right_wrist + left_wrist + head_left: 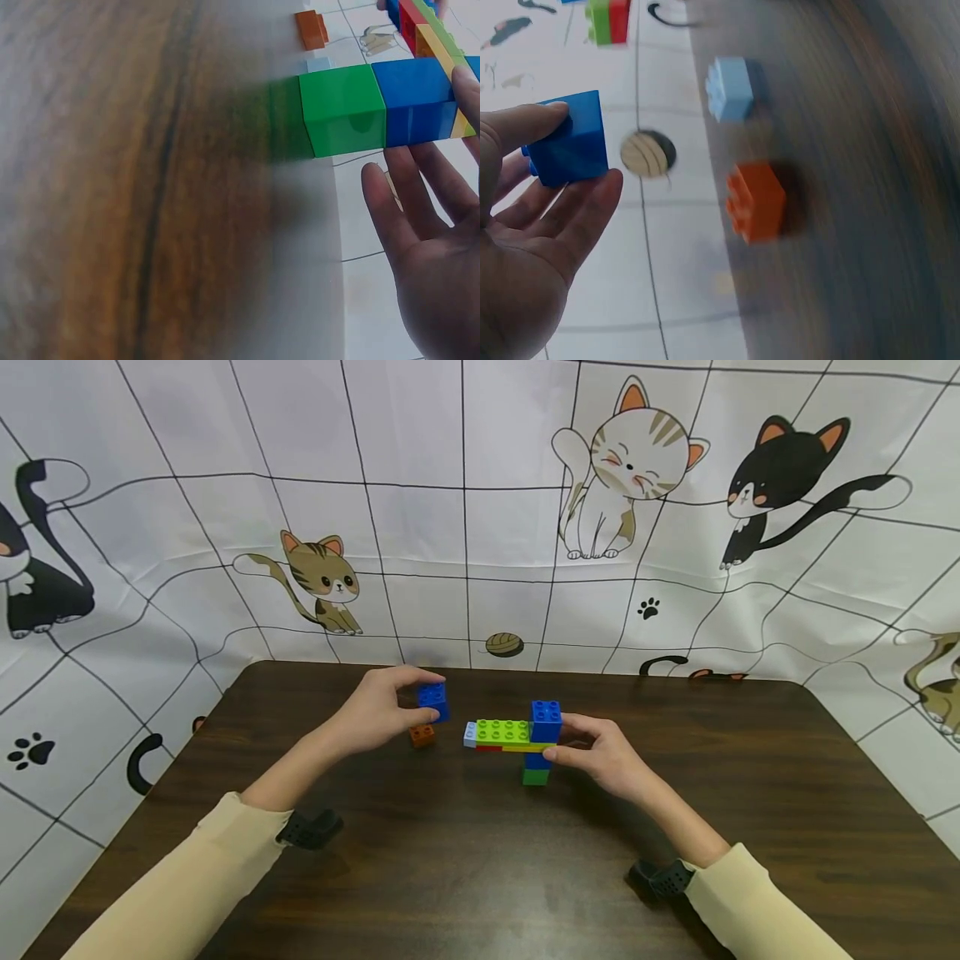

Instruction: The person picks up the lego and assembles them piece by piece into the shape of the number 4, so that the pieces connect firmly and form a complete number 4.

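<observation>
My left hand (378, 710) pinches a blue toy brick (432, 700) between thumb and fingers, above the table. In the left wrist view the studs of this blue brick (571, 140) face left. With the thumb in front and fingers behind, my right hand (611, 758) grips a brick assembly. At its foot is a green brick (343, 111), at or close to the tabletop, with a blue brick (412, 97) above it. Thin red and yellow pieces and a long lime brick (502, 732) stretch left from the column. Another blue brick (546, 721) tops it.
An orange brick (422, 736) stands on the dark wooden table (420, 877) just below the left hand. Near it stands a light blue brick (733, 88), partly hidden behind the lime brick in the head view. A cat-print curtain (420, 527) hangs behind the table.
</observation>
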`<state>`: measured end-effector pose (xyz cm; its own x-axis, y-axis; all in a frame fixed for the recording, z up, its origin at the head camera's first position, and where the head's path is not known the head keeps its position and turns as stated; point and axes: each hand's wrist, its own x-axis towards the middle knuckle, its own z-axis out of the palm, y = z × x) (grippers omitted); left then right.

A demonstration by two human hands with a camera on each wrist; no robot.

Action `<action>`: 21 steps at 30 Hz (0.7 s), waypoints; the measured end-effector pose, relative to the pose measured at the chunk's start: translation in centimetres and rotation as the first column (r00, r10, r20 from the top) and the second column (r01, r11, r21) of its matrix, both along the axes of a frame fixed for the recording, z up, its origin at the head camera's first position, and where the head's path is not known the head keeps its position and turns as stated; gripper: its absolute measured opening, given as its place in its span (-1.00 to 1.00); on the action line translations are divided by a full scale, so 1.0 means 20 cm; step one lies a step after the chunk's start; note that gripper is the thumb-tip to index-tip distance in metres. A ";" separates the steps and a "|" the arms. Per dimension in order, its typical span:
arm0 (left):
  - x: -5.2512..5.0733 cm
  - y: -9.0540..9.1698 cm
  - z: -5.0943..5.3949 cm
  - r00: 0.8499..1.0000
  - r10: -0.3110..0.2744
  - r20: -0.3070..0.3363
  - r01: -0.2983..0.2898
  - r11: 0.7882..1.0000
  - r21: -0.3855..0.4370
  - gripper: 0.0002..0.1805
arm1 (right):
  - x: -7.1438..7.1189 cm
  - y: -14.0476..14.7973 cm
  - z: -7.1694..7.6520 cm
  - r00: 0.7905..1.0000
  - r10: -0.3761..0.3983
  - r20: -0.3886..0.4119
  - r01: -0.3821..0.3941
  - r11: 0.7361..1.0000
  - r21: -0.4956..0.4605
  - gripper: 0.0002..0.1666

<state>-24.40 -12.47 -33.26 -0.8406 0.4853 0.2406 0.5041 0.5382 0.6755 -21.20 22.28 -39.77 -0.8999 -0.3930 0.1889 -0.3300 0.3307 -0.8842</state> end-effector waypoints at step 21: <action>0.08 0.25 0.00 0.987 -0.157 0.038 0.151 0.981 0.122 -0.52 | 0.00 0.00 -0.01 1.000 -0.001 0.001 0.001 1.000 0.006 -0.39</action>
